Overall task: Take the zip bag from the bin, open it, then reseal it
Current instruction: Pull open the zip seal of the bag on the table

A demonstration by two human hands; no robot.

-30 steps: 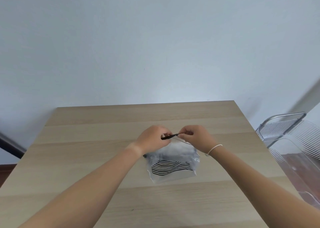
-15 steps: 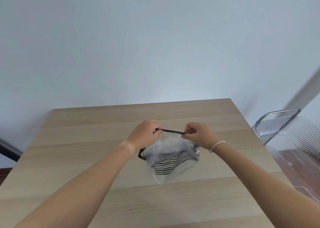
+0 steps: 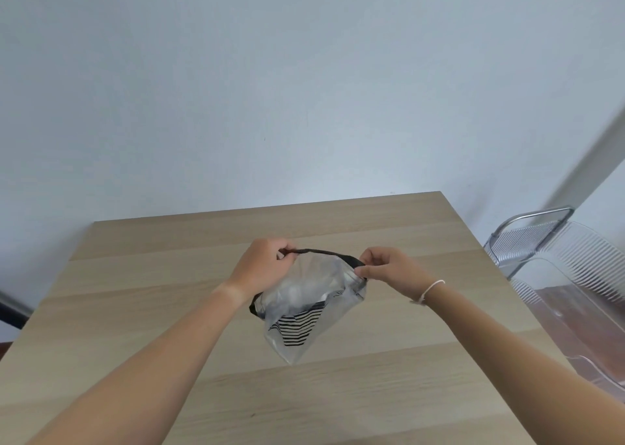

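A clear zip bag (image 3: pixel 297 312) with a black zip strip along its top hangs above the wooden table (image 3: pixel 406 394). Black-and-white striped fabric shows through its lower part. My left hand (image 3: pixel 262 263) pinches the left end of the black strip. My right hand (image 3: pixel 389 268) pinches the right end, with a white cord around that wrist. The strip bows in an arc between the two hands. The bag's bottom corner points down and toward me, and whether it touches the table cannot be told.
A clear ribbed plastic bin (image 3: pixel 581 295) with a metal handle stands off the table's right edge. A plain pale wall rises behind the table's far edge. A dark bar crosses the floor at the far left.
Both hands have drawn apart along the black strip, which now spans a longer arc. The bag has lifted and tilted, its bottom corner swinging toward me.
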